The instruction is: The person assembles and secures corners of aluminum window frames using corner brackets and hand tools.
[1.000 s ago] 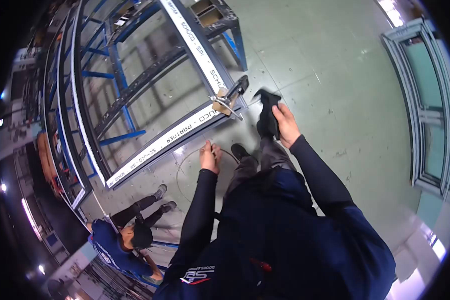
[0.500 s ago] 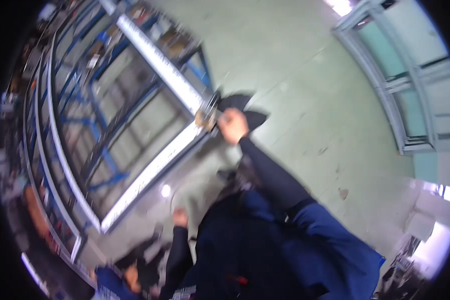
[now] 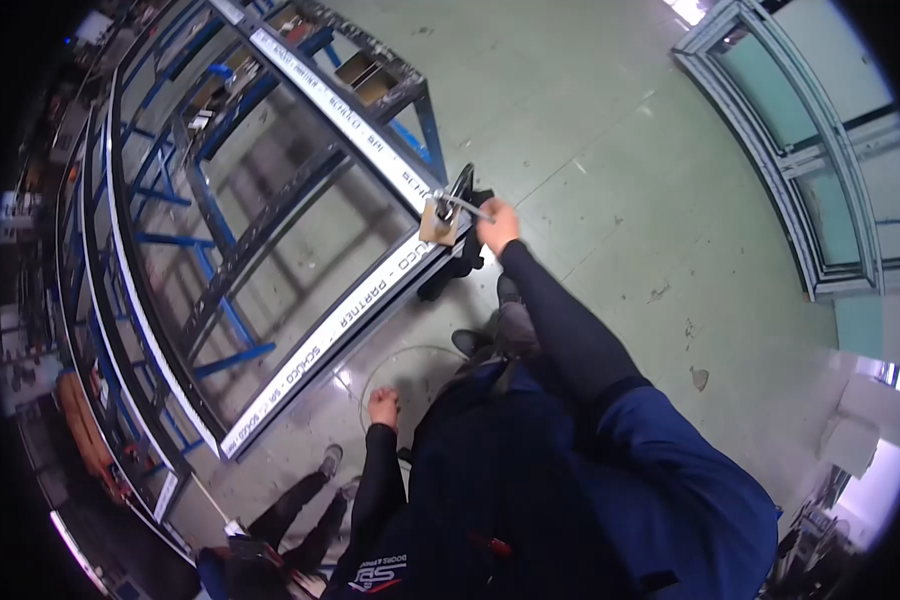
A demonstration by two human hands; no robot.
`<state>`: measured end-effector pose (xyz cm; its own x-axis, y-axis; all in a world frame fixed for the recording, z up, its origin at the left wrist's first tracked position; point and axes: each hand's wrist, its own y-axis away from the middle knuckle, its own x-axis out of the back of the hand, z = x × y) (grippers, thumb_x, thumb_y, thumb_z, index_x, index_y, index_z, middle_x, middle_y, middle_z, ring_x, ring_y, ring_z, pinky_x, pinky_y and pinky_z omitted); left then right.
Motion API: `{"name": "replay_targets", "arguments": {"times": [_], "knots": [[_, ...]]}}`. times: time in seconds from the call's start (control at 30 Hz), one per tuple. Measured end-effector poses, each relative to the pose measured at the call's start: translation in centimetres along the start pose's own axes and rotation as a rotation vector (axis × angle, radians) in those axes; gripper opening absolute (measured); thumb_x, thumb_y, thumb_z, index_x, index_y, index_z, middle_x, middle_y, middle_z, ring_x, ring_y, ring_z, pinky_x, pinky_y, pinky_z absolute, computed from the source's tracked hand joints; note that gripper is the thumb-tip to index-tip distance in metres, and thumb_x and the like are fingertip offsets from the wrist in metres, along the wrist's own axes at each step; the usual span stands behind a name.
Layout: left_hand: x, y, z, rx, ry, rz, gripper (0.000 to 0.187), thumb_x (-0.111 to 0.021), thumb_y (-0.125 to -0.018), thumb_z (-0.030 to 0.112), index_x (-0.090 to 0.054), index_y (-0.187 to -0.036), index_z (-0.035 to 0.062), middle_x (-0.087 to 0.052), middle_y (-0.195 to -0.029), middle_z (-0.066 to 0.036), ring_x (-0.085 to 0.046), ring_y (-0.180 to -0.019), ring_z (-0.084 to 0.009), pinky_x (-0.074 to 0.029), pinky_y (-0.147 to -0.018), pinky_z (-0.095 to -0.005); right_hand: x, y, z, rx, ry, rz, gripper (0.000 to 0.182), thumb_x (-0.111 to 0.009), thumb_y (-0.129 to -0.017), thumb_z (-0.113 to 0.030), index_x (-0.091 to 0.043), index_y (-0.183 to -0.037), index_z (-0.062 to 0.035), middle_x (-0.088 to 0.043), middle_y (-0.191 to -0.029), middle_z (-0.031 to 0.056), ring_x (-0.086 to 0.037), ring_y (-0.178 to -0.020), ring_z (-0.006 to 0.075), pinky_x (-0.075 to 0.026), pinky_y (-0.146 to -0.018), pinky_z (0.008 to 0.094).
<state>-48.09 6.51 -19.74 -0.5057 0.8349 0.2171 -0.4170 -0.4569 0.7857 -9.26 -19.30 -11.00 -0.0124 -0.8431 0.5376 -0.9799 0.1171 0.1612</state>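
The right hand (image 3: 497, 226) is wrapped around the clamp (image 3: 451, 208) handle at the frame (image 3: 350, 290) corner, open floor (image 3: 620, 180) to its right. The left hand (image 3: 382, 408) hangs fisted low; what it grips, I cannot tell.

White protective tape (image 3: 355, 305) along lower rail of dark window frame (image 3: 260, 240), printed repeatedly "SCHÜCO – SPI – PARTNER" in dark capitals. Same kind of lettering along second tape strip (image 3: 335, 105) on adjoining rail, too small to make out. White "SPI" logo with line of smaller, illegible words on chest of dark blue work jacket (image 3: 380, 572).
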Motion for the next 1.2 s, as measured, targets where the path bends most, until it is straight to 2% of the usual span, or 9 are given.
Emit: {"name": "replay_targets", "arguments": {"times": [0.1, 0.2, 0.33, 0.43, 0.7, 0.8, 0.93, 1.1, 1.2], "knots": [[-0.5, -0.4, 1.6, -0.003, 0.025, 0.023, 0.015, -0.063, -0.085, 0.013, -0.056, -0.099, 0.0136, -0.059, -0.087, 0.003, -0.057, -0.079, -0.0104, -0.046, -0.066, -0.0300, 1.7, 0.4, 2.1, -0.276, -0.769, -0.083, 0.015, -0.048, -0.091, -0.005, -0.061, -0.086, 0.0003, -0.054, -0.075, 0.0015, -0.046, -0.069, 0.0101, -0.039, -0.061, 0.0285], [0.0, 0.1, 1.5, 0.037, 0.038, 0.027, 0.013, -0.063, -0.088, 0.014, -0.056, -0.099, 0.0120, -0.061, -0.088, 0.000, -0.059, -0.076, -0.0119, -0.047, -0.065, -0.0296, 0.6, 3.3, -0.2, -0.140, -0.597, 0.034, 0.014, -0.049, -0.092, -0.007, -0.060, -0.092, 0.0009, -0.055, -0.075, 0.0055, -0.049, -0.071, 0.0134, -0.042, -0.065, 0.0296], [1.6, -0.1, 0.2, 0.112, -0.055, 0.043, 0.015, -0.062, -0.088, 0.014, -0.056, -0.103, 0.0133, -0.062, -0.094, 0.000, -0.061, -0.087, -0.0156, -0.049, -0.077, -0.0378, 0.7, 5.4, -2.3, 0.091, -0.136, -0.030, 0.032, -0.061, -0.089, -0.017, -0.063, -0.110, 0.0066, -0.060, -0.095, 0.0205, -0.061, -0.078, 0.0335, -0.049, -0.072, 0.0388], [2.1, 0.2, -0.5, 0.090, -0.018, 0.087, 0.013, -0.065, -0.087, 0.014, -0.057, -0.098, 0.0118, -0.062, -0.085, 0.000, -0.061, -0.076, -0.0128, -0.048, -0.062, -0.0298, 1.2, 4.7, -2.4, 0.269, 0.028, 0.000, 0.031, -0.062, -0.082, -0.014, -0.065, -0.104, 0.0077, -0.061, -0.094, 0.0229, -0.060, -0.084, 0.0390, -0.048, -0.078, 0.0424], [0.6, 0.9, -0.2, 0.067, -0.062, 0.045, 0.015, -0.066, -0.087, 0.016, -0.057, -0.099, 0.0117, -0.061, -0.082, 0.002, -0.056, -0.072, -0.0106, -0.046, -0.062, -0.0302, 1.1, 3.0, -2.7, 0.344, 0.187, 0.096, 0.018, -0.062, -0.082, -0.015, -0.064, -0.082, 0.0028, -0.064, -0.084, 0.0250, -0.062, -0.086, 0.0436, -0.050, -0.080, 0.0501], [-0.3, 1.6, 1.3, 0.041, -0.063, 0.037, 0.015, -0.067, -0.087, 0.014, -0.058, -0.098, 0.0104, -0.061, -0.080, 0.002, -0.056, -0.073, -0.0104, -0.045, -0.063, -0.0288, 1.8, -0.7, -1.8, 0.126, 0.178, 0.024, 0.022, -0.062, -0.083, -0.020, -0.069, -0.081, 0.0009, -0.067, -0.084, 0.0278, -0.066, -0.079, 0.0433, -0.053, -0.075, 0.0492], [-0.1, 0.6, 2.2, -0.355, -0.179, 0.178, 0.013, -0.069, -0.087, 0.010, -0.060, -0.095, 0.0057, -0.060, -0.078, 0.001, -0.053, -0.070, -0.0084, -0.044, -0.066, -0.0239, 3.2, -0.4, -0.2, -0.046, -0.363, -0.163, 0.032, -0.062, -0.084, -0.025, -0.070, -0.102, -0.0001, -0.070, -0.089, 0.0202, -0.069, -0.084, 0.0328, -0.052, -0.080, 0.0410], [-2.0, 7.1, 17.8, -0.963, -0.181, 0.512, 0.014, -0.067, -0.092, 0.013, -0.061, -0.092, 0.0004, -0.057, -0.078, 0.000, -0.048, -0.070, -0.0088, -0.042, -0.067, -0.0244, 3.8, -0.8, -2.9, 0.101, 0.157, -0.387, 0.033, -0.063, -0.081, -0.026, -0.071, -0.102, -0.0016, -0.070, -0.095, 0.0237, -0.068, -0.093, 0.0368, -0.052, -0.086, 0.0402], [-0.2, 3.3, 23.0, -1.037, -0.389, 0.690, 0.025, -0.064, -0.093, 0.025, -0.063, -0.097, -0.0001, -0.065, -0.096, -0.016, -0.059, -0.093, -0.0317, -0.045, -0.088, -0.0418, 4.4, -1.3, -4.3, 0.155, 0.307, -0.464, 0.035, -0.065, -0.078, -0.028, -0.072, -0.100, -0.0012, -0.070, -0.094, 0.0237, -0.068, -0.093, 0.0373, -0.052, -0.088, 0.0407]]}}
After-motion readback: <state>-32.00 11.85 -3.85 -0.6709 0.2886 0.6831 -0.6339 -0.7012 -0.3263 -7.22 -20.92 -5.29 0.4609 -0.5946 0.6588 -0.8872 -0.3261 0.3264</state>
